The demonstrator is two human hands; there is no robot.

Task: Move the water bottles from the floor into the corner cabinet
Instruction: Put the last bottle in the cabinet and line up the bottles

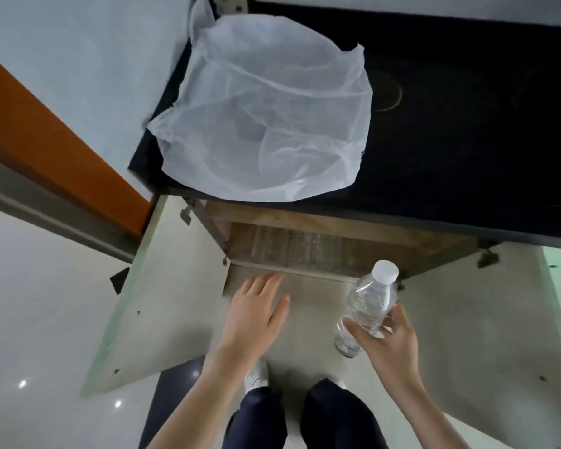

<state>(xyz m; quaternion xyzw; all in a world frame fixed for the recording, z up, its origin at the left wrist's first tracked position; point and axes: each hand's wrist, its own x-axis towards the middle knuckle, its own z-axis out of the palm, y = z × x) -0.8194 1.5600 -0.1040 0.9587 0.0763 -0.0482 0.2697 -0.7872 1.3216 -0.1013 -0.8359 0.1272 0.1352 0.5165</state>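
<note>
Overhead, the black countertop (467, 140) ends in a straight front edge that overhangs the opening of the corner cabinet (305, 228). Both doors stand open outward. The left door (162, 303) angles over the glossy floor (30, 303), and the right door (483, 335) extends toward the right side of the view. Between the two doors, a grey lane leads to the opening, and both hands are in it. Inside the opening, a row of stored bottles (292, 247) stands against the wooden back, dimly visible. The right part of the interior shows bare wood.

The water bottle (366, 306) is held in the air in the right part of the lane, near the hinge side of the right door. It is tilted, with its white cap (384, 272) pointing up and toward the opening. The right hand (389, 341) grips the lower body of the bottle, thumb on the near side and fingers curled round the far side. The base projects below the hand. The left hand (256, 315) is apart from the bottle, to its left. It is palm down with fingers straight and slightly spread, holding nothing, fingertips near the cabinet's lower edge.

On the countertop, a crumpled white plastic bag (263, 108) lies at the left end and reaches the front edge. A pale wall (62, 43) with an orange band (46, 140) runs behind the left door. Dark trouser legs (337, 416) show at the bottom.
</note>
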